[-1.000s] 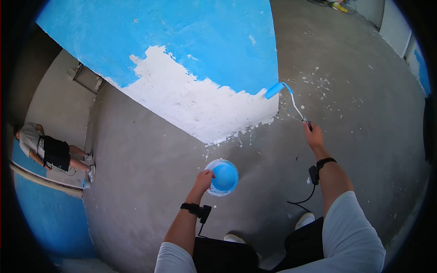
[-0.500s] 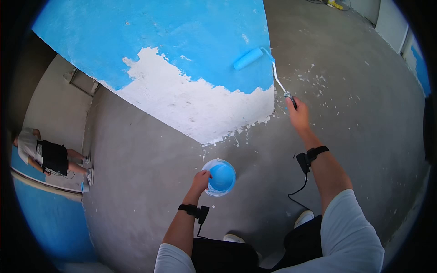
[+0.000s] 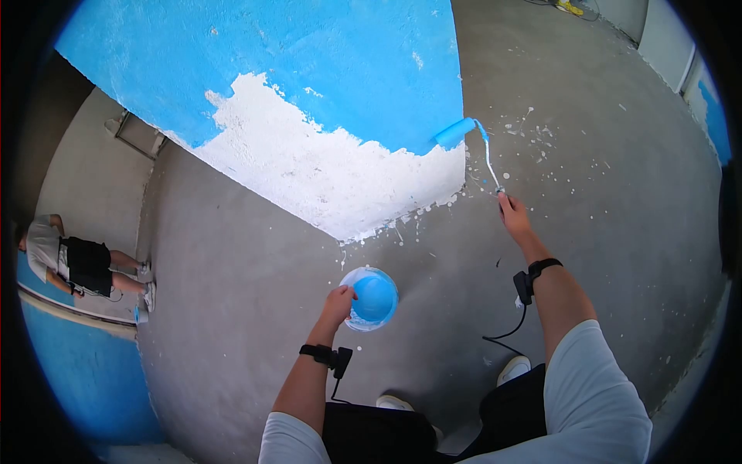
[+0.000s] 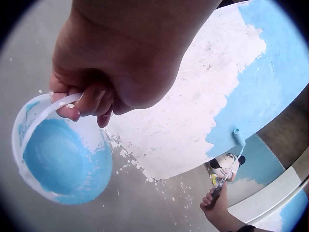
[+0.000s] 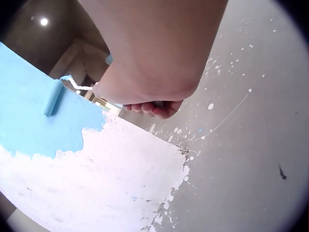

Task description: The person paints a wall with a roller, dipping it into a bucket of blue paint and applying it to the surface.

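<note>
My right hand grips the handle of a paint roller, its blue sleeve lying against the wall near its right edge, where blue paint meets white. In the right wrist view the roller sleeve touches the blue area and my curled fingers hide most of the handle. My left hand holds a white bucket by its handle; blue paint lies inside. The left wrist view shows my fingers hooked round the white bucket handle, above the bucket.
Another person stands at the far left beside a wall, with a small container near their feet. White paint spots dot the grey floor around the wall's foot. A yellow object lies at the top right. Cables hang from both wrist cameras.
The roller first moved up and left onto the blue area, then came back down and right to the edge of the white. My left hand still holds the bucket in nearly the same place.
</note>
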`<state>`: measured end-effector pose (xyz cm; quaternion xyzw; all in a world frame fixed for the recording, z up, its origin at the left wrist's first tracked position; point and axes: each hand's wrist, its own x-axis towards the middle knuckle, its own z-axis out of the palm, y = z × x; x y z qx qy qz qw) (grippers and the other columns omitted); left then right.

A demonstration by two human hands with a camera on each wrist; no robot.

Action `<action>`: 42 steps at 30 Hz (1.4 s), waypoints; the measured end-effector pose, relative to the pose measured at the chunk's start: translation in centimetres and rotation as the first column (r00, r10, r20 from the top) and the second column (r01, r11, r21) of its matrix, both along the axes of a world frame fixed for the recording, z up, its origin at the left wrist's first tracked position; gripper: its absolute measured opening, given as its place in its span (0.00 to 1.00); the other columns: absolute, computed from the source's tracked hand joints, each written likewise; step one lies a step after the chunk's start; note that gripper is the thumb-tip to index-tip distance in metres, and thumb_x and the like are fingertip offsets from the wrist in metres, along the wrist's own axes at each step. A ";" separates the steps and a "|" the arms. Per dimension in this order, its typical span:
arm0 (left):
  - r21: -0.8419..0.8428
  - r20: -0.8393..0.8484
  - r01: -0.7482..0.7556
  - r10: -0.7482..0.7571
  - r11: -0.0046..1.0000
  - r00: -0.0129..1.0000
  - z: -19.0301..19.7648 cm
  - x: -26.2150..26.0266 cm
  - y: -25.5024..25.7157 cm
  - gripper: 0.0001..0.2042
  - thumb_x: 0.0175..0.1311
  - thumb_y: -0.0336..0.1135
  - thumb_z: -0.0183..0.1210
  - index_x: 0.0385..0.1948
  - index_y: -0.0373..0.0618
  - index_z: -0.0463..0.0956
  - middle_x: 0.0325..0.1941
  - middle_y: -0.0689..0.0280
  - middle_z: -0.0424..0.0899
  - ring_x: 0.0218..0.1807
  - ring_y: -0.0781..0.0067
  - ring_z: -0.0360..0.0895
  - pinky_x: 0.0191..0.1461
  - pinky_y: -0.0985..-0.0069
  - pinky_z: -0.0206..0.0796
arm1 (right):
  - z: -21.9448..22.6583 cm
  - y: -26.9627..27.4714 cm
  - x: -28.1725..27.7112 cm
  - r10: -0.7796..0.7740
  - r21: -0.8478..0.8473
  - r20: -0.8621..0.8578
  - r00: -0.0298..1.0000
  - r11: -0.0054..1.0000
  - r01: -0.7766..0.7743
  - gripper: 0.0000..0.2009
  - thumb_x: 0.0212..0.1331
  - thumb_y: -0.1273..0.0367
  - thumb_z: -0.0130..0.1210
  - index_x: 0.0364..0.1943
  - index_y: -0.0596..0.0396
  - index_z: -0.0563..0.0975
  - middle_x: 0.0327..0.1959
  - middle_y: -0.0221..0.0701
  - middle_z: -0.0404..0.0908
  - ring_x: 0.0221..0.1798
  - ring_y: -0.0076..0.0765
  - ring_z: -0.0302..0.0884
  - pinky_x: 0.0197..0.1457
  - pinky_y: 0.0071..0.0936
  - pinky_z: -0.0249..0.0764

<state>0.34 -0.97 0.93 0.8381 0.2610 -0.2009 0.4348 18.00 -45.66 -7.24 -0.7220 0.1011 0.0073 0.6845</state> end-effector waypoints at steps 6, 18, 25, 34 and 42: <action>0.009 0.013 0.002 -0.002 1.000 1.000 0.0 0.0 0.0 0.14 0.65 0.40 0.47 0.27 0.39 0.76 0.14 0.67 0.67 0.16 0.75 0.67 0.21 0.72 0.67 | -0.3 -1.4 -1.5 -0.044 -0.108 -0.099 0.994 0.994 0.034 0.24 0.65 0.49 0.51 0.19 0.53 0.69 0.17 0.20 0.64 0.22 0.18 0.58 0.26 0.23 0.56; 0.024 -0.002 0.027 -0.027 0.999 1.000 -1.1 -0.1 0.8 0.15 0.63 0.41 0.47 0.27 0.40 0.77 0.21 0.60 0.73 0.21 0.67 0.74 0.23 0.68 0.70 | 3.0 0.1 0.6 -0.097 -0.129 0.004 0.995 0.987 0.097 0.25 0.64 0.47 0.52 0.19 0.53 0.71 0.16 0.19 0.63 0.20 0.18 0.57 0.24 0.23 0.54; 0.021 -0.014 0.013 -0.013 1.000 1.000 -0.5 0.0 0.3 0.15 0.65 0.42 0.47 0.27 0.40 0.76 0.19 0.62 0.71 0.19 0.68 0.73 0.23 0.69 0.68 | 4.4 1.5 1.4 0.003 0.139 -0.044 0.999 0.990 0.003 0.23 0.65 0.48 0.50 0.20 0.48 0.70 0.14 0.20 0.64 0.15 0.16 0.59 0.18 0.18 0.53; 0.004 0.000 0.005 -0.005 1.000 1.000 -0.6 -0.2 0.5 0.15 0.66 0.41 0.47 0.26 0.40 0.76 0.17 0.66 0.69 0.17 0.72 0.69 0.21 0.70 0.67 | 1.1 -0.8 -1.5 0.059 0.029 -0.212 0.976 0.998 -0.054 0.26 0.63 0.45 0.52 0.17 0.51 0.70 0.13 0.22 0.65 0.15 0.19 0.62 0.19 0.23 0.56; 0.026 -0.005 0.018 -0.017 1.000 1.000 -0.8 -0.1 0.6 0.16 0.65 0.42 0.47 0.27 0.40 0.77 0.21 0.61 0.72 0.20 0.66 0.74 0.23 0.67 0.70 | 4.2 -0.6 -1.9 -0.130 -0.393 0.041 0.991 0.909 0.135 0.26 0.62 0.49 0.54 0.22 0.61 0.70 0.15 0.27 0.59 0.23 0.25 0.53 0.26 0.31 0.57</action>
